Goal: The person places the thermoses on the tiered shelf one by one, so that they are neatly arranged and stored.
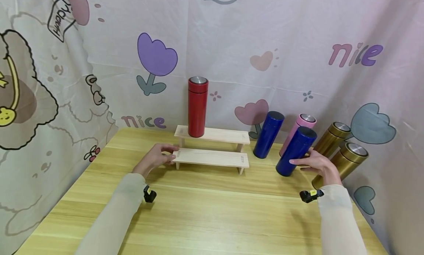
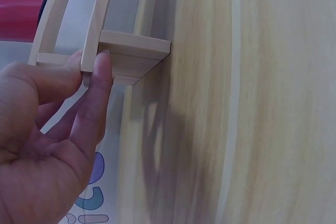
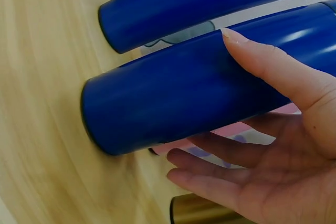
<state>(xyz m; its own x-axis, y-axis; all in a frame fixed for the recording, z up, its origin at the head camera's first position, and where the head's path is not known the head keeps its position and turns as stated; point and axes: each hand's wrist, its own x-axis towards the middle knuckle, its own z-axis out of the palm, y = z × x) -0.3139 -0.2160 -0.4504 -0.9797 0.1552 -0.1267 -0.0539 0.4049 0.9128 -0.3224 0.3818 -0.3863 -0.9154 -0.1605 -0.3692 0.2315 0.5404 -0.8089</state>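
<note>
A two-step wooden stand [image 1: 212,157] is on the table, and a red thermos bottle [image 1: 197,107] stands upright on its upper step. My left hand [image 1: 155,159] pinches the left end of the lower step between thumb and fingers, as the left wrist view shows at the board's edge [image 2: 93,35]. At the right, my right hand [image 1: 316,162] holds a dark blue thermos bottle [image 3: 157,98], thumb across its near side. The index finger goes behind the bottle; the other fingers are loosely bent below it. Whether its base touches the table is hard to tell.
A second blue thermos [image 1: 269,135] stands to the left of the held one. Behind it is a pink thermos [image 1: 303,123]. Two gold thermoses [image 1: 351,159] stand close by my right wrist. A printed curtain [image 1: 212,45] hangs behind the wooden table [image 1: 212,218].
</note>
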